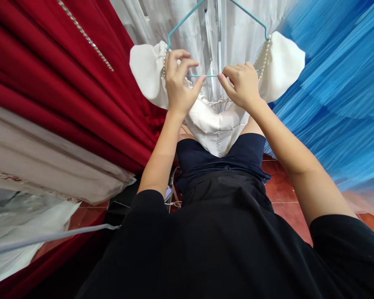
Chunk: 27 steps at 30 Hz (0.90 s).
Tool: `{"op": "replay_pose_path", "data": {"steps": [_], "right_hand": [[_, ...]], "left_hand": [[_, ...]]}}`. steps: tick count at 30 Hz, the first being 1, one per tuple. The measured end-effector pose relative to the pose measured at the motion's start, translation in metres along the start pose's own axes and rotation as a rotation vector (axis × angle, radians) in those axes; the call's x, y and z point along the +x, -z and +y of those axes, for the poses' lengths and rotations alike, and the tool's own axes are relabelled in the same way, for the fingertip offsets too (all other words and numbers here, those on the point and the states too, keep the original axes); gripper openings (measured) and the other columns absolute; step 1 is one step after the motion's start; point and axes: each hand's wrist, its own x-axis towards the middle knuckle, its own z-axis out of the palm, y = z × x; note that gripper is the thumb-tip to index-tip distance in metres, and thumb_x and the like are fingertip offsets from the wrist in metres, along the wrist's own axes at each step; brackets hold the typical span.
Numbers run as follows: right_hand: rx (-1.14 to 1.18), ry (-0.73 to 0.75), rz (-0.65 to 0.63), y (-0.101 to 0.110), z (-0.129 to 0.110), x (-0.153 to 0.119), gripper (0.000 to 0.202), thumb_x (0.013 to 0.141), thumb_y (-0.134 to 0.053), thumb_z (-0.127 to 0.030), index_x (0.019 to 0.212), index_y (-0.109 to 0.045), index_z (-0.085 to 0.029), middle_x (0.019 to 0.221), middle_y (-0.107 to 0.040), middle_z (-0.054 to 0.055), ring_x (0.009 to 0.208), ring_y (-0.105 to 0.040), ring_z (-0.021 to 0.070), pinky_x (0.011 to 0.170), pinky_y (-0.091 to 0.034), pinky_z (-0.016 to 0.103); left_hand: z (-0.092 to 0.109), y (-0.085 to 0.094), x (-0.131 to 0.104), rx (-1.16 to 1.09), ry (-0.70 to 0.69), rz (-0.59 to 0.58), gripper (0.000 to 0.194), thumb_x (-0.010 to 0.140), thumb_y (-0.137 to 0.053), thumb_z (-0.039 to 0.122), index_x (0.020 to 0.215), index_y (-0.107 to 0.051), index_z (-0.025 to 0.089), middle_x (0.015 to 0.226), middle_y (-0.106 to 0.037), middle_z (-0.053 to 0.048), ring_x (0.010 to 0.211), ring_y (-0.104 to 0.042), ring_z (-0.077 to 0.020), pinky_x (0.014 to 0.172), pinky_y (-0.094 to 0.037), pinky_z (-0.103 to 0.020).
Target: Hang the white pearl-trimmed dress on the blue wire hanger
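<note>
A white dress (220, 122) with puffed sleeves and pearl-trimmed straps hangs on a thin teal hanger (184, 18), its lower part reaching down between my thighs. At the hanger's left side, my left hand (182, 81) is beside the pearl strap, fingers curved and apart, the thumb near the bottom bar. My right hand (240, 83) is at the right part of that bar, with thumb and fingers bent round it close to the right strap. A stretch of the bar shows between my two hands.
Red fabric (65, 79) hangs at the left, above pale beige cloth (50, 153). Blue pleated tulle (339, 95) fills the right side. White drapes (243, 29) hang behind the hanger. Red floor tiles (279, 182) and a white cable (174, 203) show beside my legs.
</note>
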Motion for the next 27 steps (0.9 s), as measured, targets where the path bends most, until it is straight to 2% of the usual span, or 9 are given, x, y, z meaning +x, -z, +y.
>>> {"op": "replay_pose_path", "data": {"steps": [5,7,9,11,15,19,21,24,27], "right_hand": [[-0.069,0.003,0.009,-0.004,0.0,-0.002,0.044,0.096,-0.032,-0.06,0.074,-0.049,-0.026,0.081,-0.064,0.006,0.088,-0.057,0.0265,0.093,-0.042,0.046],[-0.1,0.003,-0.006,-0.003,-0.001,-0.002,0.044,0.098,-0.03,-0.056,0.075,-0.05,-0.025,0.083,-0.065,0.007,0.088,-0.057,0.0267,0.093,-0.042,0.045],[-0.139,0.0,-0.022,-0.002,-0.003,-0.003,0.044,0.099,-0.029,-0.054,0.077,-0.051,-0.024,0.084,-0.065,0.008,0.087,-0.057,0.0267,0.093,-0.041,0.044],[-0.171,-0.007,-0.032,0.0,-0.004,-0.003,0.043,0.1,-0.028,-0.052,0.078,-0.051,-0.023,0.085,-0.065,0.009,0.087,-0.058,0.0267,0.092,-0.039,0.043],[-0.207,0.0,-0.022,-0.001,-0.004,-0.003,0.042,0.1,-0.029,-0.05,0.079,-0.052,-0.023,0.084,-0.065,0.008,0.086,-0.058,0.0267,0.089,-0.039,0.042],[-0.237,0.012,-0.027,0.0,-0.003,-0.003,0.043,0.101,-0.028,-0.051,0.08,-0.052,-0.023,0.082,-0.065,0.008,0.087,-0.057,0.0267,0.088,-0.039,0.041],[-0.251,0.011,-0.035,0.002,-0.003,-0.003,0.042,0.101,-0.028,-0.051,0.08,-0.053,-0.023,0.083,-0.065,0.009,0.087,-0.057,0.0265,0.088,-0.039,0.041],[-0.262,0.011,-0.038,0.004,-0.003,-0.004,0.04,0.101,-0.03,-0.049,0.08,-0.053,-0.023,0.084,-0.066,0.009,0.087,-0.057,0.0263,0.088,-0.038,0.041],[-0.253,0.021,-0.033,0.005,-0.002,-0.004,0.04,0.101,-0.03,-0.048,0.08,-0.054,-0.023,0.084,-0.066,0.008,0.086,-0.058,0.0263,0.087,-0.038,0.041]], "left_hand": [[-0.005,0.008,-0.002,0.086,-0.135,0.278,0.022,0.102,-0.044,0.043,0.109,-0.059,0.029,0.135,-0.048,-0.007,0.14,-0.03,-0.0268,0.12,-0.016,-0.049],[-0.01,0.013,0.004,0.124,-0.157,0.345,0.02,0.101,-0.046,0.034,0.117,-0.056,0.028,0.135,-0.047,-0.006,0.137,-0.034,-0.0253,0.119,-0.023,-0.047],[-0.019,0.019,0.011,0.116,-0.161,0.349,0.027,0.098,-0.049,0.022,0.125,-0.051,0.026,0.13,-0.051,-0.005,0.129,-0.044,-0.0222,0.113,-0.035,-0.042],[-0.029,0.025,0.019,0.085,-0.154,0.307,0.03,0.096,-0.05,0.014,0.124,-0.05,0.025,0.119,-0.056,-0.003,0.117,-0.052,-0.0197,0.106,-0.043,-0.037],[-0.048,0.035,0.032,0.155,-0.114,0.225,0.021,0.097,-0.049,0.005,0.109,-0.053,0.022,0.107,-0.059,0.0,0.106,-0.056,-0.0167,0.098,-0.046,-0.034],[-0.056,0.044,0.042,0.284,-0.027,0.158,0.036,0.085,-0.047,-0.015,0.096,-0.053,0.018,0.095,-0.061,0.007,0.096,-0.059,-0.0093,0.091,-0.049,-0.028],[-0.058,0.048,0.046,0.303,0.0,0.14,0.039,0.079,-0.048,-0.02,0.092,-0.053,0.017,0.092,-0.063,0.01,0.094,-0.059,-0.007,0.088,-0.051,-0.025],[-0.063,0.053,0.051,0.265,0.053,0.193,0.04,0.076,-0.047,-0.023,0.085,-0.054,0.016,0.084,-0.064,0.012,0.088,-0.061,-0.0062,0.083,-0.054,-0.024],[-0.077,0.053,0.059,0.215,0.123,0.289,0.043,0.075,-0.039,-0.026,0.08,-0.054,0.014,0.077,-0.062,0.011,0.08,-0.061,-0.0036,0.078,-0.056,-0.021]]}}
